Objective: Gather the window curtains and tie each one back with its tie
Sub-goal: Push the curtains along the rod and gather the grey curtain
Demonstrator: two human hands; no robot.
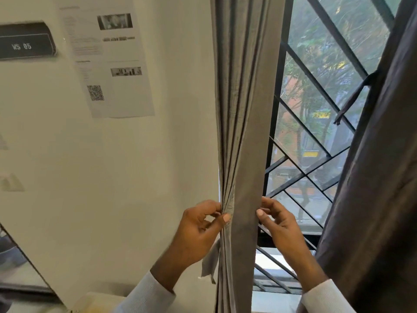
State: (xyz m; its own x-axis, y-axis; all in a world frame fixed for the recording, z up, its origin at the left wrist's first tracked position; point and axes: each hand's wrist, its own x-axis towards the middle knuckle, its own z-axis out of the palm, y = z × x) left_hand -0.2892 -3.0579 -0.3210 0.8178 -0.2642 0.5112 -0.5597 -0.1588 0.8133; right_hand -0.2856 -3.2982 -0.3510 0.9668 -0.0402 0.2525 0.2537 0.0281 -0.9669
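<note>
The grey curtain hangs gathered at the window's left edge. The left hand pinches its left folds between thumb and fingers; the right hand pinches its right edge. A tie dangles below the left hand.

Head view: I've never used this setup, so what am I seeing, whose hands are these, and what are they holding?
There is no machine here. A camera worn on a person's head looks forward and down at their own bare hands. The left hand and the right hand pinch opposite edges of a gathered grey curtain beside the window grille. A loose fabric tie hangs by the left wrist, not yet wrapped around. A darker curtain hangs on the right, with its own tie dangling. Printed sheets are stuck on the wall.
</note>
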